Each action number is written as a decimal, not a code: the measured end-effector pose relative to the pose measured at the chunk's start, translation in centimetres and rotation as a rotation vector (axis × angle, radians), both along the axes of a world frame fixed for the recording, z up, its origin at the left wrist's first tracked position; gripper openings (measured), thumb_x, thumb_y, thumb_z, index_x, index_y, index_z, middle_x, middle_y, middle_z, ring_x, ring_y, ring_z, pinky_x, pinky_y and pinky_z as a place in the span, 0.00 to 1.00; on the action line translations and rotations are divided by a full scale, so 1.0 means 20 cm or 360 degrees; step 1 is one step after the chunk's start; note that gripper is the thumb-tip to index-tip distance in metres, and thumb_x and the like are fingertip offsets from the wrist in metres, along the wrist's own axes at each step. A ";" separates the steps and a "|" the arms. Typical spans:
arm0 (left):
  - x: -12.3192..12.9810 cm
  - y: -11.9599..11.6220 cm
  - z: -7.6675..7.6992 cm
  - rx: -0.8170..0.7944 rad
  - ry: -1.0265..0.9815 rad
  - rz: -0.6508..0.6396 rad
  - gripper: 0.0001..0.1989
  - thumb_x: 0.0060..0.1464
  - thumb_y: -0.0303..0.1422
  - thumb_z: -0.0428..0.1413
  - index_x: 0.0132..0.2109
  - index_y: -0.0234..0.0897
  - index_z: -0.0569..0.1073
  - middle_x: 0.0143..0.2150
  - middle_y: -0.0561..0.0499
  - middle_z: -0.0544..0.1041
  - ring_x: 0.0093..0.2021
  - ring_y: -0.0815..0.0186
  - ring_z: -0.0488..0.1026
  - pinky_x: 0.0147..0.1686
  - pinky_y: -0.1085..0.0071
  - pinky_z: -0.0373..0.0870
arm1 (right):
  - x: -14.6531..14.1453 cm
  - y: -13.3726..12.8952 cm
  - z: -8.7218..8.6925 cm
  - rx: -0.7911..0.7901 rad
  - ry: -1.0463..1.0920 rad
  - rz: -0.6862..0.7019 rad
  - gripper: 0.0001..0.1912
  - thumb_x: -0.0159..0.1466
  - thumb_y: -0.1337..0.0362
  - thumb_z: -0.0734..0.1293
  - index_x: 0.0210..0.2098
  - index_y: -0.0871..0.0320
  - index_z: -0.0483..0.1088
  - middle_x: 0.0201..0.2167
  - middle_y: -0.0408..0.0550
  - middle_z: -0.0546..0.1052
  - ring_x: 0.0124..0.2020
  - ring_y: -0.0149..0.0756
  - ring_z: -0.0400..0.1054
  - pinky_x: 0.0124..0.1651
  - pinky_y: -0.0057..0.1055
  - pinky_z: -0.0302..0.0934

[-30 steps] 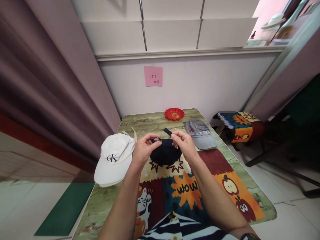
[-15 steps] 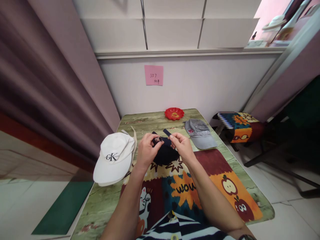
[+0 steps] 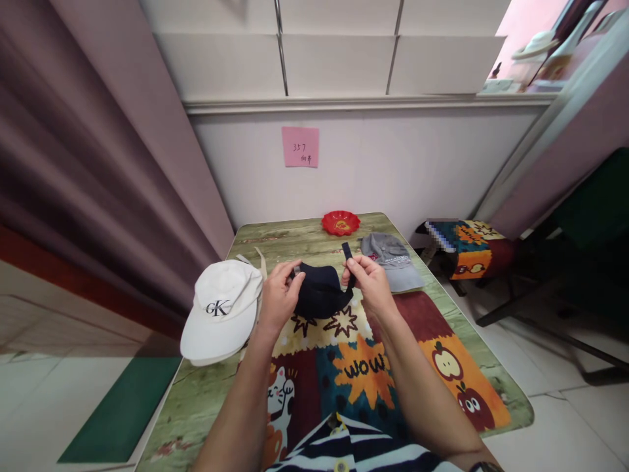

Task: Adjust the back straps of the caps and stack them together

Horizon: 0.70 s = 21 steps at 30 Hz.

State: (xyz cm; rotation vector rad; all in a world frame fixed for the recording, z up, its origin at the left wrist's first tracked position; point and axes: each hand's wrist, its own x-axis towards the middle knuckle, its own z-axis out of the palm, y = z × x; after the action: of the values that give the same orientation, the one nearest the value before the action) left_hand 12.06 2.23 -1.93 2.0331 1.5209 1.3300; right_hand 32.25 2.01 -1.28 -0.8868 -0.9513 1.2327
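Observation:
A black cap (image 3: 319,295) is held between my two hands over the patterned mat (image 3: 366,373). My left hand (image 3: 282,292) pinches the left end of its strap, where a small metal buckle shows faintly at the fingertips. In my right hand (image 3: 364,278) is the other strap, its free end sticking up above the fingers. The two strap ends are apart. To the left lies a white cap (image 3: 228,308) with black letters, its brim towards me. A grey cap (image 3: 393,259) rests just beyond my right hand.
A red scalloped dish (image 3: 341,223) stands at the back of the green table (image 3: 187,419), near the wall. A pink note (image 3: 300,147) is stuck on the wall. On the right is a stool with a patterned cover (image 3: 474,252); a curtain (image 3: 122,131) hangs at the left.
My hands have moved apart, drawing the strap ends away from each other. The strap end in my right hand now points more upright. The view has shifted slightly.

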 end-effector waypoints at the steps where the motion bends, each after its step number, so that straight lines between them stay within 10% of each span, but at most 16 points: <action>1: -0.01 0.01 -0.01 -0.0003 -0.0022 0.0016 0.15 0.61 0.35 0.53 0.52 0.38 0.76 0.49 0.45 0.77 0.42 0.63 0.75 0.43 0.66 0.72 | 0.00 -0.01 0.01 -0.0032 0.0041 0.0026 0.15 0.56 0.51 0.73 0.31 0.58 0.72 0.21 0.40 0.73 0.22 0.27 0.66 0.29 0.25 0.64; 11: 0.01 0.06 0.06 0.0320 0.0115 0.0358 0.17 0.63 0.30 0.48 0.55 0.37 0.76 0.47 0.43 0.73 0.48 0.59 0.71 0.51 0.62 0.68 | -0.09 -0.07 -0.04 -0.0343 0.0195 0.0508 0.19 0.50 0.55 0.76 0.36 0.58 0.71 0.23 0.40 0.74 0.22 0.27 0.67 0.26 0.25 0.68; 17: 0.16 0.01 0.09 0.0265 0.0356 -0.0560 0.15 0.64 0.30 0.47 0.48 0.40 0.77 0.44 0.44 0.78 0.49 0.59 0.73 0.52 0.61 0.68 | -0.14 -0.04 -0.09 -0.0412 0.0333 0.0376 0.25 0.52 0.45 0.73 0.37 0.59 0.70 0.25 0.40 0.74 0.15 0.21 0.60 0.12 0.17 0.42; 21: 0.24 -0.04 0.01 0.0030 0.0087 -0.0587 0.10 0.61 0.30 0.52 0.48 0.40 0.74 0.42 0.46 0.80 0.45 0.60 0.77 0.48 0.64 0.71 | -0.11 -0.03 -0.13 -0.0527 0.0451 0.0370 0.24 0.50 0.46 0.76 0.28 0.59 0.65 0.17 0.33 0.63 0.13 0.18 0.51 0.12 0.16 0.35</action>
State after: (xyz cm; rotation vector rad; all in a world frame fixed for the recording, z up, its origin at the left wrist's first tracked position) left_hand 16.93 1.42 -1.68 2.2400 1.0827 1.1539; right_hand 30.03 1.42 -3.87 -0.8424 -0.6440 1.7000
